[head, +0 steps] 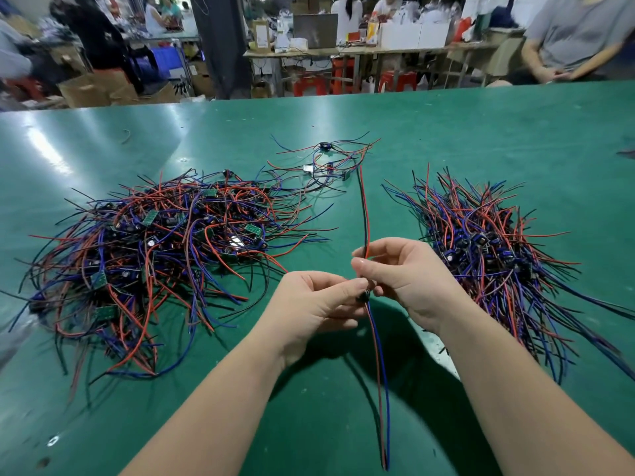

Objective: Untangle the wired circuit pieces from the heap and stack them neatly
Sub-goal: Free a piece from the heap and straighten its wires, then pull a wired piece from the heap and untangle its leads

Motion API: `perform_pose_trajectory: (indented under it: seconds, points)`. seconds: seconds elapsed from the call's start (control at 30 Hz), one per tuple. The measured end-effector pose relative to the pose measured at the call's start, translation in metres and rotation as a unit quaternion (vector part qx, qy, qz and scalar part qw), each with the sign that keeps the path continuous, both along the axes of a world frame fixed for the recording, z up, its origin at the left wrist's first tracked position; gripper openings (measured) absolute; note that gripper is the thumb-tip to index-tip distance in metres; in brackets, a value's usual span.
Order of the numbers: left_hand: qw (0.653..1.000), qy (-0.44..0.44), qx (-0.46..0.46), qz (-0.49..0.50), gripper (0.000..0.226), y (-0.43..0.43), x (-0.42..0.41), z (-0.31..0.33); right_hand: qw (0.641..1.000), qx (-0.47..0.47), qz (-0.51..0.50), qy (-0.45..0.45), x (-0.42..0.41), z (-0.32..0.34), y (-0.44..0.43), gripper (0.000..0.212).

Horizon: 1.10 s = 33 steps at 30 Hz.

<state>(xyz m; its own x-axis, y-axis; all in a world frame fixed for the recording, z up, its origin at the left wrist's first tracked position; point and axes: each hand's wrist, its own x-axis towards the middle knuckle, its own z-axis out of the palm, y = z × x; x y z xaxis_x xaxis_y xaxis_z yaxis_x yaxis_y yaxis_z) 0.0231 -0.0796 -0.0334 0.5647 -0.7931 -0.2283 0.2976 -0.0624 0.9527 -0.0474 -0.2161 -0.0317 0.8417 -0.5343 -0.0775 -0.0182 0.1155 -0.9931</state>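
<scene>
One freed piece [366, 214] is pinched between left hand [316, 300] and right hand [405, 276], probably to be laid wires-aligned on the 3 o'clock stack [498, 249] next.

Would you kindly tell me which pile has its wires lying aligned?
The right pile; the big left heap is tangled, the small far cluster loops loosely.
</scene>
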Motion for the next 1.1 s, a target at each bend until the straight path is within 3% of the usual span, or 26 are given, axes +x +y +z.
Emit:
perform_pose_trajectory:
  seconds: [0.1, 0.33, 0.53, 0.6, 0.67, 0.77, 0.87, 1.1]
  points:
    - [0.999, -0.016, 0.020, -0.022, 0.009, 0.001, 0.002, 0.000, 0.999, 0.020, -0.032, -0.014, 0.000, 0.004, -0.002, 0.008]
    - [0.980, -0.086, 0.056, -0.169, 0.015, 0.012, 0.004, 0.005, 0.973, 0.154, -0.114, -0.125, -0.012, 0.025, -0.016, 0.008]
    - [0.974, -0.106, 0.052, -0.192, 0.005, 0.019, 0.011, 0.012, 0.964, 0.165, -0.143, -0.151, -0.008, 0.022, -0.011, 0.010]
    - [0.985, -0.112, 0.043, -0.128, 0.009, 0.017, 0.013, 0.011, 0.973, 0.114, -0.165, -0.118, -0.005, 0.017, -0.012, 0.013]
    - [0.995, -0.086, 0.032, -0.023, 0.013, 0.012, 0.017, 0.006, 0.984, 0.003, -0.170, -0.048, -0.005, 0.012, -0.013, 0.027]
    - [0.995, -0.053, 0.012, 0.082, 0.011, 0.008, 0.022, 0.003, 0.989, -0.134, -0.061, -0.003, -0.007, 0.008, -0.004, 0.031]
    - [0.995, -0.051, -0.015, 0.086, 0.018, 0.008, 0.020, 0.004, 0.952, -0.306, -0.010, 0.023, -0.005, 0.008, 0.013, 0.021]
    - [0.992, -0.107, -0.050, 0.051, 0.017, 0.012, 0.020, 0.009, 0.946, -0.317, -0.032, -0.058, -0.010, 0.015, 0.021, 0.014]
